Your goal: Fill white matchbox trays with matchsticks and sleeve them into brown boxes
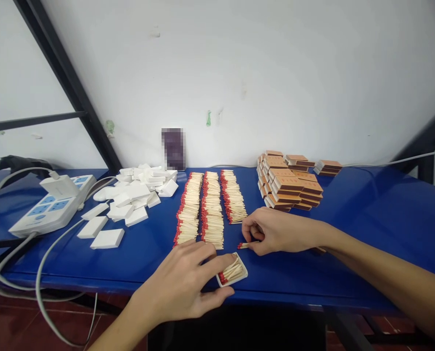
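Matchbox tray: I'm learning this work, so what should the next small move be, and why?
Perhaps bring the pinched matches in the right hand over the matchbox tray: it lies close by, the left hand touches it, and its loaded matches also have red heads leftward.

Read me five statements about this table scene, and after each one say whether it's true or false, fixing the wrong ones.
1. The left hand has its thumb and index finger at a small open tray containing matches. True.
2. The right hand grips a whole matchbox. False: it pinches red-headed matchstick material, exact count unclear.
3. Three columns of matches lie on the blue table. True.
4. The stacked orange-brown boxes are left of those columns. False: they are to the right.
5. A white charger sits on the power strip. True.
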A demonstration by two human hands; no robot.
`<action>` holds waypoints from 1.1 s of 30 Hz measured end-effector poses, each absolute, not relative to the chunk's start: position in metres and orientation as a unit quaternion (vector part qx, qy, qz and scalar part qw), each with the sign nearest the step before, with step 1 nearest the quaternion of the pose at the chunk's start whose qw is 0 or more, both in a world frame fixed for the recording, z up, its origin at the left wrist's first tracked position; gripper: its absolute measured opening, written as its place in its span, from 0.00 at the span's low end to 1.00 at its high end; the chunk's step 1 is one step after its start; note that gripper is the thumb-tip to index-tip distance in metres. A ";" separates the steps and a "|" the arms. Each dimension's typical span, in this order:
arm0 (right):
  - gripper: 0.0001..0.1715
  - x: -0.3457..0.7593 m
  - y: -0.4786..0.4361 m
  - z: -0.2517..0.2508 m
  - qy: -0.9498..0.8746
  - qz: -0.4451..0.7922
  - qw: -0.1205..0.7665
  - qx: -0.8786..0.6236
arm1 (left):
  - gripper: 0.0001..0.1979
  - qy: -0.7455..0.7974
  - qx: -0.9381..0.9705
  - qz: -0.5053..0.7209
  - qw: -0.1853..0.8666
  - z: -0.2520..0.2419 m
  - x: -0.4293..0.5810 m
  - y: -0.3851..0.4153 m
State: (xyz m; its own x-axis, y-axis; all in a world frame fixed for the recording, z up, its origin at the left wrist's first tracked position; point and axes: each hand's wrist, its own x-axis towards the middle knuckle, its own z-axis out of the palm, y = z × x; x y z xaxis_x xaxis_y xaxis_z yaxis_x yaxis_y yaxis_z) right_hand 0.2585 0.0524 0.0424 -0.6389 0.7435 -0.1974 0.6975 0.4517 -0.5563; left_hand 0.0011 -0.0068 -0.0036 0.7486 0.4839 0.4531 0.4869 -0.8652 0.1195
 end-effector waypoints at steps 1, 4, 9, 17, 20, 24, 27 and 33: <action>0.04 0.259 0.053 0.042 -0.852 0.308 0.038 -0.422 | 0.17 -0.260 -0.935 -0.241 0.002 -0.004 0.001 -0.007; 0.04 0.260 0.053 0.041 -0.853 0.303 0.041 -0.423 | 0.17 -0.260 -0.935 -0.241 0.001 -0.003 0.001 -0.007; 0.04 0.258 0.047 0.042 -0.858 0.269 0.043 -0.436 | 0.17 -0.263 -0.934 -0.241 0.004 -0.004 0.001 -0.007; 0.03 0.256 0.047 0.044 -0.866 0.244 0.016 -0.436 | 0.20 -0.274 -0.934 -0.229 -0.007 -0.002 0.001 -0.008; 0.02 0.256 0.049 0.044 -0.866 0.248 0.020 -0.435 | 0.21 -0.272 -0.935 -0.227 -0.010 -0.002 0.001 -0.007; 0.03 0.256 0.048 0.047 -0.865 0.261 0.037 -0.427 | 0.22 -0.276 -0.934 -0.226 -0.019 -0.002 0.001 -0.007; 0.04 0.254 0.042 0.051 -0.859 0.296 0.059 -0.413 | 0.25 -0.286 -0.932 -0.223 -0.025 -0.002 0.001 -0.008; 0.04 0.238 0.024 0.060 -0.856 0.327 0.060 -0.396 | 0.27 -0.298 -0.925 -0.232 -0.045 0.000 0.003 -0.008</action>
State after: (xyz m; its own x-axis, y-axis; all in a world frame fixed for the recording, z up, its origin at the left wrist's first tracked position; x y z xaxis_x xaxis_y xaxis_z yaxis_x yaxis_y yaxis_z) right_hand 0.2383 0.0238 0.0601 -0.6788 0.7177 -0.1555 0.6386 0.4725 -0.6074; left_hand 0.0030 -0.0082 0.0000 0.7153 0.5720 0.4014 0.5302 -0.8184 0.2215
